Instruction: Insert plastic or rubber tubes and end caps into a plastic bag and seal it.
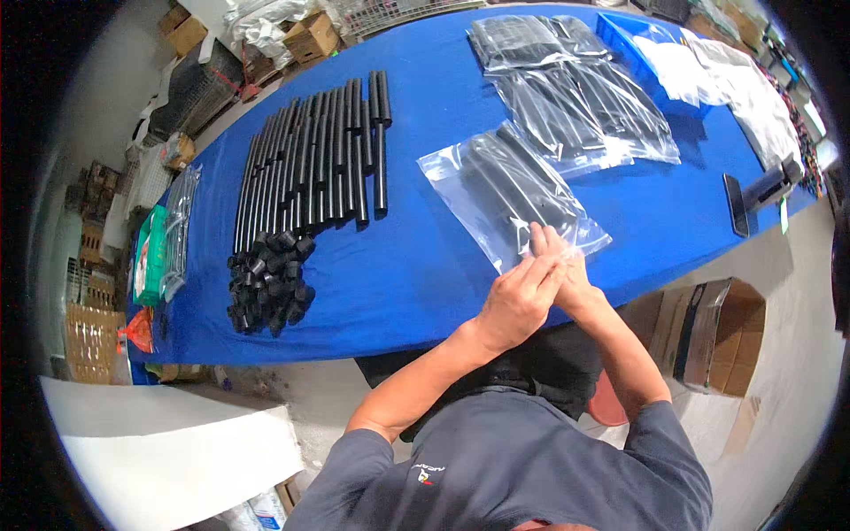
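A clear plastic bag [460,199] with black tubes [509,181] inside lies on the blue-covered table in front of me. My left hand [518,301] is closed at the bag's near edge, its fingertips pinching the plastic. Right against it, my right hand [569,267] also grips that edge, partly hidden behind the left, with two of its fingers reaching over the bag. Beyond this bag are more filled clear bags [580,111], overlapping each other. To the left, rows of loose black tubes [310,159] lie side by side, with a heap of short black caps [270,279] at their near end.
A blue bin [624,40] with white plastic stands at the far right, near a phone-like device on a stand [753,195]. On the left edge sit a green tray [152,257] and flat clear bags [181,226]. An open cardboard box [708,336] is below, right.
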Action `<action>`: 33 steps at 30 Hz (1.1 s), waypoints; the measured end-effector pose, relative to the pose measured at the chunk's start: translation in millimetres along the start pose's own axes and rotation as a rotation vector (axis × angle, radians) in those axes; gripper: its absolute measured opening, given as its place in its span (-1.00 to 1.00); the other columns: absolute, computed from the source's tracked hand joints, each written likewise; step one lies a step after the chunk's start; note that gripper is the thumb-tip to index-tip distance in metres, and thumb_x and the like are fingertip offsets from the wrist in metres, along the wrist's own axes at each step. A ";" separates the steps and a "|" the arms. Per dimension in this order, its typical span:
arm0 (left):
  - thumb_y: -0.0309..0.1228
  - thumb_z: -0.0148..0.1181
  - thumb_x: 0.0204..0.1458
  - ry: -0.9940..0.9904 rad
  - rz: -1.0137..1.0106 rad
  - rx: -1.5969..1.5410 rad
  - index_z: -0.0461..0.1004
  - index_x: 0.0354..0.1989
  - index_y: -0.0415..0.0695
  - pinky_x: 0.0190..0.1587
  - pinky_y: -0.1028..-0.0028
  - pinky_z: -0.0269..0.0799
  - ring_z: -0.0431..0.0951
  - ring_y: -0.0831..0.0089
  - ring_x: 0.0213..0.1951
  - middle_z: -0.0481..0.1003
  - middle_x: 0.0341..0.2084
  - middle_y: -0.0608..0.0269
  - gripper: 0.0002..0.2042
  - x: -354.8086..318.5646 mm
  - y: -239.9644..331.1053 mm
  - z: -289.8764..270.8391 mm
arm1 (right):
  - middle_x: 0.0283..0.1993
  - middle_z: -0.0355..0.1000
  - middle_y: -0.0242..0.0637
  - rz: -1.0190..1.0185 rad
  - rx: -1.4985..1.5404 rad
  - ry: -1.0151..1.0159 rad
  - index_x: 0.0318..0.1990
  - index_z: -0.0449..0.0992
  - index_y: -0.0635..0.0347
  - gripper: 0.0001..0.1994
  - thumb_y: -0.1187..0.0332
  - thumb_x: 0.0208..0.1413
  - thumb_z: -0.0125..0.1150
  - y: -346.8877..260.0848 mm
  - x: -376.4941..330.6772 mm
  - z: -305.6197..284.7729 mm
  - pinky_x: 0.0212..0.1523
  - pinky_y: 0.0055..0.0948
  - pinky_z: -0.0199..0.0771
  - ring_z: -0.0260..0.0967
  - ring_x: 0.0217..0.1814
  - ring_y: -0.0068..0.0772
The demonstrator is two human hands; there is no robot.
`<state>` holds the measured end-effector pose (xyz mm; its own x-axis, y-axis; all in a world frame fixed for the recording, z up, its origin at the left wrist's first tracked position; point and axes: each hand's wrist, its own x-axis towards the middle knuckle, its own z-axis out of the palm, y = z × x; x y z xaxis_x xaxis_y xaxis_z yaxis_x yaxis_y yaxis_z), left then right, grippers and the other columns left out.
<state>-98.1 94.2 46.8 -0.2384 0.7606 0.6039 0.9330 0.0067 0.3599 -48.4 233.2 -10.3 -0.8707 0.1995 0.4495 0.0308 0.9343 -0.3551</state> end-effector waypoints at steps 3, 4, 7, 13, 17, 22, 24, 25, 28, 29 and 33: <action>-0.61 0.24 -0.05 0.033 0.017 -0.042 0.54 -0.05 -0.35 -0.17 0.29 0.57 0.59 0.12 -0.23 0.51 -0.15 0.02 -0.67 -0.3 -1.3 1.0 | -0.32 0.35 -0.10 -0.008 -0.059 0.026 -0.02 0.37 0.40 -0.64 0.32 0.10 0.16 -3.3 14.3 15.2 -0.46 -0.15 0.48 0.44 -0.33 -0.02; -0.61 0.24 -0.05 0.042 0.018 -0.042 0.54 -0.05 -0.35 -0.17 0.29 0.57 0.59 0.12 -0.23 0.51 -0.15 0.02 -0.67 0.4 -1.5 0.9 | -0.32 0.36 -0.12 0.034 -0.103 0.025 -0.03 0.37 0.39 -0.64 0.32 0.09 0.17 -2.9 16.8 20.5 -0.48 -0.18 0.49 0.45 -0.34 -0.05; -0.61 0.24 -0.06 0.056 0.026 -0.040 0.54 -0.06 -0.35 -0.17 0.30 0.57 0.59 0.13 -0.22 0.51 -0.15 0.02 -0.68 1.5 -3.7 0.2 | -0.29 0.37 -0.10 0.048 -0.192 0.051 0.07 0.36 0.41 -0.53 0.27 0.08 0.23 -8.1 20.8 26.0 -0.46 -0.23 0.53 0.49 -0.29 -0.06; -0.63 0.25 -0.08 0.102 0.011 -0.058 0.54 -0.07 -0.34 -0.15 0.30 0.56 0.58 0.13 -0.22 0.51 -0.17 0.04 -0.68 1.5 -11.2 -6.1 | -0.13 0.36 0.06 -0.034 -0.158 0.054 0.20 0.33 0.35 -0.38 0.15 0.07 0.31 1.2 25.9 17.9 -0.45 -0.16 0.52 0.50 -0.26 0.05; -0.62 0.25 -0.08 0.097 -0.023 -0.103 0.54 -0.07 -0.30 -0.09 0.26 0.55 0.58 0.11 -0.17 0.51 -0.19 0.06 -0.67 -1.6 -14.9 -5.5 | -0.06 0.33 0.14 -0.025 -0.157 -0.008 0.30 0.24 0.31 -0.23 -0.01 0.06 0.33 14.3 21.0 20.0 -0.31 -0.04 0.50 0.46 -0.15 0.15; -0.59 0.25 -0.07 -0.043 -0.102 -0.225 0.56 -0.11 -0.24 -0.13 0.27 0.56 0.59 0.11 -0.20 0.51 -0.22 0.08 -0.72 -13.5 -26.9 5.9 | -0.08 0.33 -0.01 -0.135 -0.147 0.012 0.32 0.22 0.34 -0.19 0.04 0.01 0.39 30.0 16.5 -4.2 -0.23 -0.08 0.50 0.42 -0.10 0.06; -0.59 0.26 -0.07 -0.022 -0.090 -0.264 0.57 -0.13 -0.24 -0.16 0.26 0.57 0.59 0.12 -0.21 0.51 -0.24 0.08 -0.73 -14.1 -26.6 7.9 | -0.09 0.34 -0.05 0.032 -0.165 -0.044 0.28 0.27 0.33 -0.22 0.11 -0.04 0.43 18.8 19.0 -11.6 -0.24 -0.09 0.51 0.43 -0.11 0.03; -0.58 0.27 -0.07 -0.007 -0.066 -0.321 0.57 -0.14 -0.24 -0.18 0.26 0.57 0.60 0.13 -0.23 0.52 -0.27 0.07 -0.74 -14.0 -27.2 7.6 | -0.09 0.35 -0.08 0.066 -0.169 -0.058 0.24 0.32 0.31 -0.25 0.15 -0.09 0.47 18.0 19.9 -11.4 -0.24 -0.10 0.51 0.43 -0.10 0.02; -0.57 0.28 -0.06 0.146 -0.018 -0.227 0.59 -0.16 -0.22 -0.21 0.27 0.57 0.61 0.16 -0.25 0.53 -0.33 0.07 -0.76 -5.3 -46.8 0.3 | -0.09 0.36 -0.09 -0.051 -0.209 0.010 0.23 0.34 0.31 -0.25 0.16 -0.11 0.48 36.9 16.5 -2.2 -0.21 -0.12 0.51 0.43 -0.09 0.01; -0.57 0.27 -0.06 0.220 -0.066 -0.177 0.59 -0.18 -0.20 -0.23 0.27 0.57 0.60 0.18 -0.27 0.53 -0.37 0.09 -0.78 0.3 -62.2 -5.9 | -0.02 0.38 -0.05 0.015 -0.157 -0.050 0.26 0.31 0.32 -0.27 0.20 -0.06 0.45 32.0 12.8 -9.3 -0.15 -0.13 0.52 0.43 -0.05 0.05; -0.44 0.21 0.03 0.110 -0.420 0.513 0.55 -0.16 -0.21 0.00 0.16 0.46 0.46 0.03 -0.06 0.47 -0.05 -0.07 -0.79 6.7 -156.1 -45.8 | 0.12 0.38 0.02 -0.025 -0.110 -0.094 0.26 0.33 0.25 -0.42 0.41 0.06 0.34 24.6 -9.5 -20.1 -0.01 -0.08 0.50 0.40 0.08 0.11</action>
<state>-257.7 68.5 27.3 -0.6097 0.5559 0.5649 0.7586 0.6159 0.2126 -29.5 260.2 -6.9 -0.9139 0.1518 0.3766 0.0575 0.9665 -0.2502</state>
